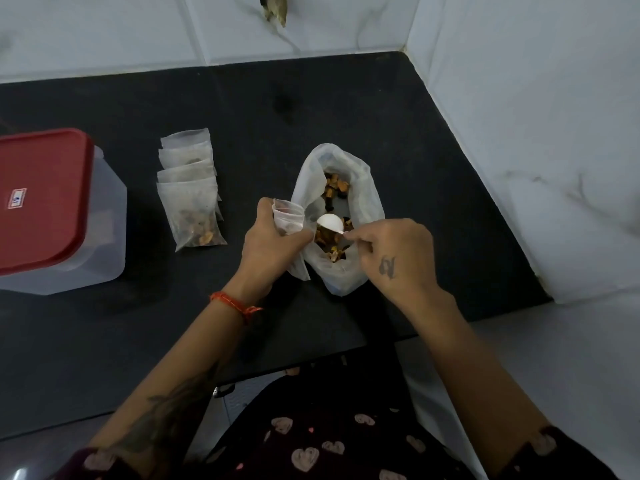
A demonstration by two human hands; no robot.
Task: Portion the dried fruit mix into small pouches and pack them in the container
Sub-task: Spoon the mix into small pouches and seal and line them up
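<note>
Dried fruit mix (334, 188) sat in the big open plastic bag (367, 202) in the middle of the dark tabletop (398, 116), orange and dark pieces showing through the wide mouth. And the scooping step was on! The right hand (394, 258) pinched the handle of a small white spoon (329, 223) between thumb and fingertips, its bowl hovering over the fruit right at the bag's left rim. The left hand (270, 240) was curled around a small pouch (288, 216), holding it upright with its mouth open, just beside the spoon. A little fruit seemed to lie in the pouch already, though the fingers hid most of it.

Off to the left, a stack of filled pouches (192, 195) lay fanned out flat, well apart from the bag. Further left stood the clear container (107, 216) with its red lid (41, 199) on, so packing had not begun.

By the look of it, the next move called for a careful tip of the spoon into that narrow pouch mouth, with the left hand keeping the opening wide. Both forearms reached in from below, wrists angled inward toward each other, an orange thread band (239, 304) on the left wrist.
</note>
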